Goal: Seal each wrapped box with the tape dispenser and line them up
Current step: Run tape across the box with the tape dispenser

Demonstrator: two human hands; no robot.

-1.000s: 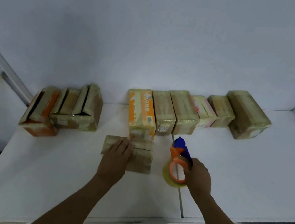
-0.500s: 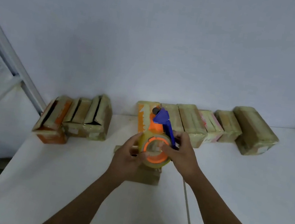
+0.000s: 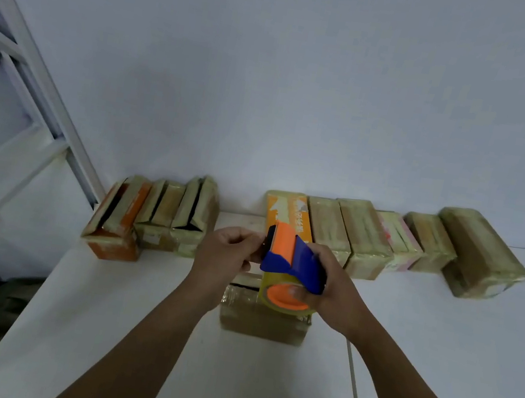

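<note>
So the left hand has come off the box and its grip now pinches the front lip of the tape dispenser, right hand grip wrapped round it, lifted off the bench just above that box, so taping's probably next.

Your right hand wraps the tape dispenser, so most of its fingers are hidden behind the blue body. Your left hand curls its fingers at the dispenser's front edge; whether they pinch tape there cannot be told. Hands and dispenser cover the far half of the wrapped box and the near end of the orange box, whose print is too blurred to read. The label on the rightmost box is too small to make out. Both forearms and the worktop run off the bottom edge.
</note>
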